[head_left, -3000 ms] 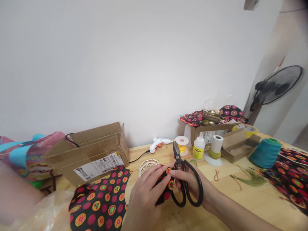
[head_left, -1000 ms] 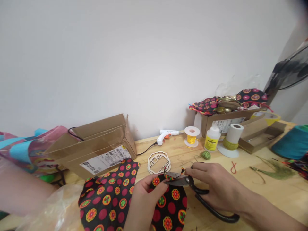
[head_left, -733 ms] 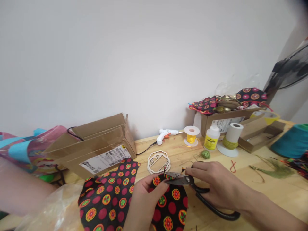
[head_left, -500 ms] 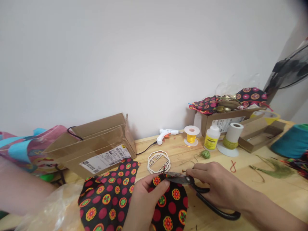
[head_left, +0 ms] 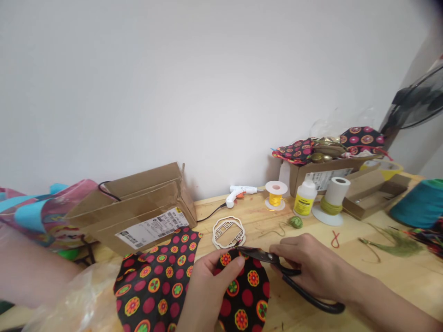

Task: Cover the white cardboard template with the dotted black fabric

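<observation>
My left hand [head_left: 216, 281] pinches the upper edge of a rounded piece of black patterned fabric [head_left: 246, 297], printed with red dots and bright flowers. In my right hand [head_left: 308, 263] are black-handled scissors [head_left: 285, 267], pointing left. Their blades lie along the fabric's top edge, close to my left fingertips; whether they are fully closed I cannot tell. A larger piece of the same cloth [head_left: 155, 286] lies to the left of my left hand. Just beyond my hands rests a pale lattice frame [head_left: 228, 233] with a scalloped outline.
A cardboard box [head_left: 138, 212] stands at left, near a plastic bag [head_left: 79, 299] and another person's arm [head_left: 31, 267]. Behind are a glue gun [head_left: 238, 194], yellow cord spool [head_left: 276, 196], glue bottle [head_left: 304, 198] and green cord spool [head_left: 330, 205]. A filled box [head_left: 321, 177] stands at back right.
The scissor blades have closed somewhat along the fabric's edge, and the small scrap seen above them is gone from there. Both hands stay in nearly the same place.
</observation>
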